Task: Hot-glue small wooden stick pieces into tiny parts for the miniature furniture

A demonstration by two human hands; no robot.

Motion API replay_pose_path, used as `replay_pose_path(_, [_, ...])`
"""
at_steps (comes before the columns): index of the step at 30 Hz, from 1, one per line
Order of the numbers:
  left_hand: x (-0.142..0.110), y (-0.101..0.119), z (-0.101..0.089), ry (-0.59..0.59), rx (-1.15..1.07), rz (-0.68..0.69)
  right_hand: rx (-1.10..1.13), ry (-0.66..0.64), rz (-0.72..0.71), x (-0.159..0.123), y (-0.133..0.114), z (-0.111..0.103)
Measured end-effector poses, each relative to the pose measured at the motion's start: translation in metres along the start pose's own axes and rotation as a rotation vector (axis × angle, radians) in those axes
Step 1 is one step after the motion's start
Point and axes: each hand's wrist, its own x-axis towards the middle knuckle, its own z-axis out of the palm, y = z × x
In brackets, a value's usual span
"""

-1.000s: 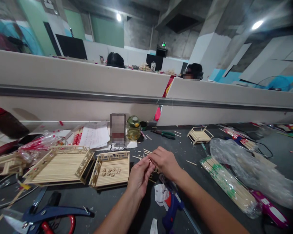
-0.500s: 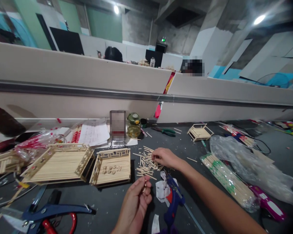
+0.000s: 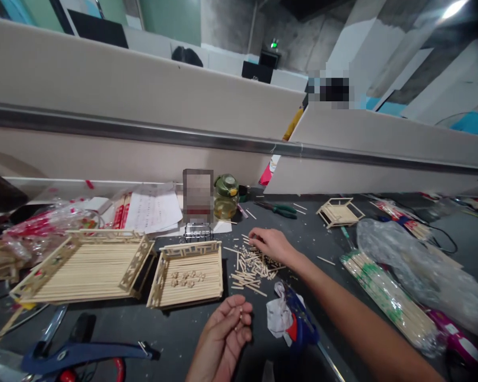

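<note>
My right hand (image 3: 271, 245) reaches forward onto a pile of short cut wooden sticks (image 3: 250, 268) on the dark table, its fingers pinched among them. Near the bottom edge my left hand (image 3: 225, 331) is palm up with fingers curled round a few small stick pieces. Left of the pile stands a small bamboo-stick tray (image 3: 188, 275) with flower shapes on it. A larger bamboo-stick tray (image 3: 88, 263) stands further left.
A blue glue gun (image 3: 300, 326) and crumpled paper (image 3: 278, 315) lie by my right forearm. A blue and red cutter (image 3: 75, 354) is at bottom left. Bagged bamboo skewers (image 3: 386, 300), clear plastic (image 3: 422, 270), another small frame (image 3: 340, 211), green pliers (image 3: 281, 209) and a green jar (image 3: 226, 197) surround the area. Partition walls (image 3: 143, 106) stand behind.
My hands were together over the stick pile; the left hand has drawn back toward me with stick pieces, and the right hand has stayed at the pile. The view tilted down.
</note>
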Motion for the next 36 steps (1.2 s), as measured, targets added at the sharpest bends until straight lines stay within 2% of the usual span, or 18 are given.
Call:
replay_pose_path(2, [0.002,0.004,0.000,-0.009,-0.007,-0.007,0.048,-0.021,-0.004,-0.001,-0.001,0.002])
replay_pose_path(5, [0.002,0.007,0.000,0.004,-0.011,-0.028,0.125,-0.048,-0.115,-0.005,-0.001,0.004])
replay_pose_path(9, [0.000,0.006,0.001,-0.013,0.007,-0.065,0.032,-0.117,-0.238,-0.007,0.003,0.008])
replay_pose_path(13, [0.001,0.003,-0.002,-0.055,0.030,-0.066,-0.039,-0.207,-0.255,-0.008,0.005,0.006])
replay_pose_path(17, [0.003,-0.001,-0.007,-0.079,0.034,-0.074,-0.011,-0.158,-0.227,-0.003,0.001,0.003])
replay_pose_path(22, [0.004,0.002,-0.005,-0.088,-0.100,-0.113,-0.098,-0.162,-0.286,0.008,-0.003,0.014])
replay_pose_path(28, [0.005,0.006,-0.001,-0.201,-0.259,-0.185,-0.176,-0.198,-0.306,0.012,-0.012,0.020])
replay_pose_path(32, [0.003,0.006,-0.001,-0.207,-0.254,-0.188,-0.092,-0.183,-0.265,0.011,-0.017,0.009])
replay_pose_path(36, [0.000,0.005,0.000,-0.200,-0.211,-0.166,0.200,-0.142,-0.157,-0.008,-0.019,-0.021])
